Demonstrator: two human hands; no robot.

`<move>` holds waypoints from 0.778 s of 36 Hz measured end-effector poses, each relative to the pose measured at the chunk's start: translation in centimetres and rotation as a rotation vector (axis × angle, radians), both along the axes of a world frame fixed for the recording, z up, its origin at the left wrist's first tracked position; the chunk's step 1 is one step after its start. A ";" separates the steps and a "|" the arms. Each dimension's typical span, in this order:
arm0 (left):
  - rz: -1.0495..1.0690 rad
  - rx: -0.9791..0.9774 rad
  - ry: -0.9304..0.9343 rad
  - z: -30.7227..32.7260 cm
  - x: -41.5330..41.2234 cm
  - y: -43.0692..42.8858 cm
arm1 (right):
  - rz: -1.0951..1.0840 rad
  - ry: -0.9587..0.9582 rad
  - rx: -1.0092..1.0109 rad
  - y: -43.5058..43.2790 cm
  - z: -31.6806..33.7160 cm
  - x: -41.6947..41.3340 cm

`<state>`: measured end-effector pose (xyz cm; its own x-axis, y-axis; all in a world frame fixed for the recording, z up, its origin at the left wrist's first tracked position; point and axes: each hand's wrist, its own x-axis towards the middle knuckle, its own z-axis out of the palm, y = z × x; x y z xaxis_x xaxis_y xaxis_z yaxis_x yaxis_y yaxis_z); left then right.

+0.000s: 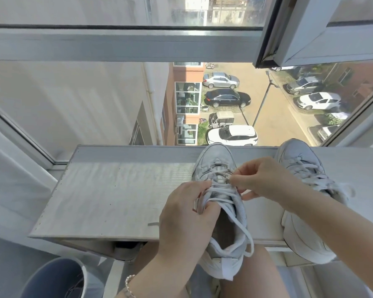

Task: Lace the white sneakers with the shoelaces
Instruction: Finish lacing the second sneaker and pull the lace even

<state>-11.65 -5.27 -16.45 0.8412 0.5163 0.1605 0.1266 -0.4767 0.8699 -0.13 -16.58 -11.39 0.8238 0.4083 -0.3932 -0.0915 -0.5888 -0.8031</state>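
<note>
Sneaker [219, 157] lies on the window sill [116, 190], toe toward the glass, heel past the sill's near edge. Left hand [185, 214] grips the sneaker's left collar, fingers curled over the rim. Right hand [261, 179] pinches the shoelace [246, 230] at the middle eyelets; loose end trails over the heel. Second sneaker [297, 160] at the sill's right end, laces in. Bucket [58, 276] below the sill's left corner.

The right-hand sneaker [299, 235] is being partly covered by an arm [310, 203]; the bucket [47, 274] is being cut off by the lower edge, its contents being blurred.
</note>
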 end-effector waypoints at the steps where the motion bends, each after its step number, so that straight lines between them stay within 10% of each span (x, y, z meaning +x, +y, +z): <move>1: 0.002 0.007 -0.006 -0.1 0.0 0.0 | 0.044 -0.002 -0.054 0.2 0.4 0.2; 7: 0.015 0.015 -0.030 -0.2 0.0 0.0 | 0.236 -0.047 -0.294 0.9 1.7 1.4; 20: 0.042 -0.030 -0.034 -0.4 0.1 -0.2 | -0.015 -0.162 0.187 -0.6 -2.8 -0.7; 28: 0.096 -0.024 -0.089 -1.1 -0.2 -0.1 | 0.298 -0.548 -0.060 0.4 0.2 -1.1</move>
